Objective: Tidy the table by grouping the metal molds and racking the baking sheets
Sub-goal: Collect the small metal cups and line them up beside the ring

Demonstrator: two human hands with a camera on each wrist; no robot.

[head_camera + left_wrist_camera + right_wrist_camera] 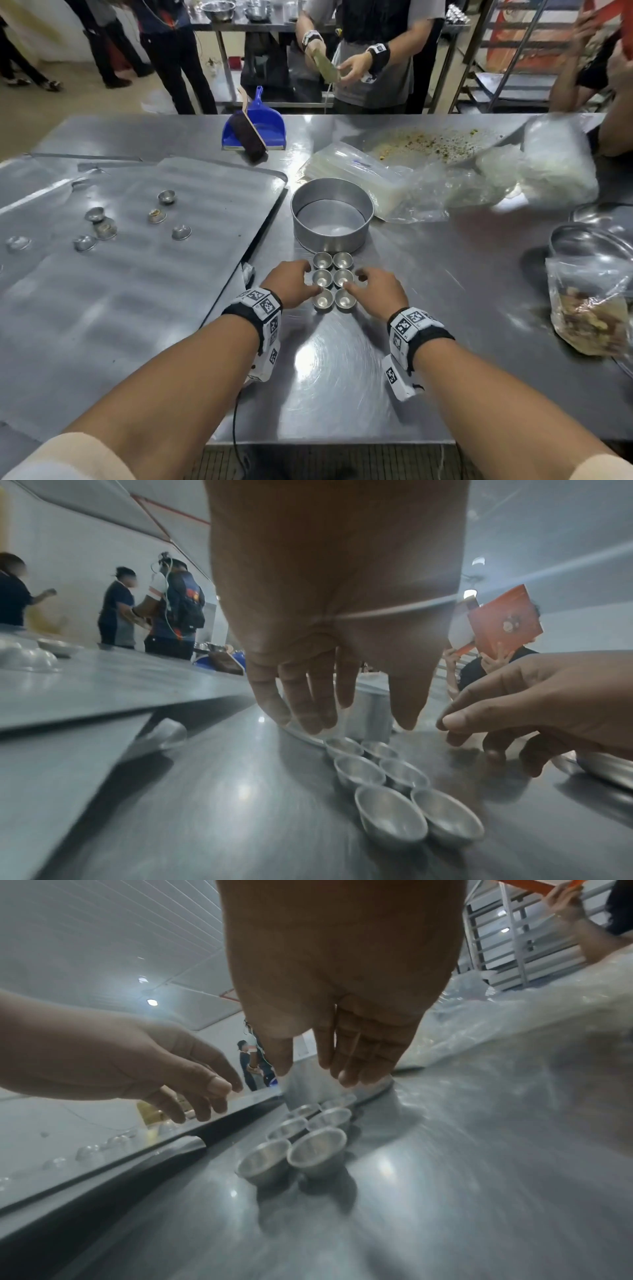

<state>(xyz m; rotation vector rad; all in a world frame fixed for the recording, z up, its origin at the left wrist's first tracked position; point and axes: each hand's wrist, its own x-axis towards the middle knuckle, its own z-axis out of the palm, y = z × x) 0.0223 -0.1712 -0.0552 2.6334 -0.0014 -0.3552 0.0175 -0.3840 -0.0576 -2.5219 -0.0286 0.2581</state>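
Six small metal molds (333, 281) stand rim up in a tight two-by-three block on the steel table, just in front of a round cake pan (330, 240). My left hand (294, 282) flanks the block on its left and my right hand (373, 289) on its right. Both have relaxed fingers and hold nothing. The left wrist view shows my left hand (325, 696) hovering over the molds (390, 791), with my right hand (514, 712) beside them. A large baking sheet (137, 291) lies to the left with several loose molds (166, 197) scattered on it.
A blue dustpan with a brush (255, 126) lies at the far edge. Plastic bags (376, 181) and crumbs (435, 144) cover the far right. A bag of food (589, 318) sits at the right edge. People stand across the table, and a metal rack (513, 51) stands behind.
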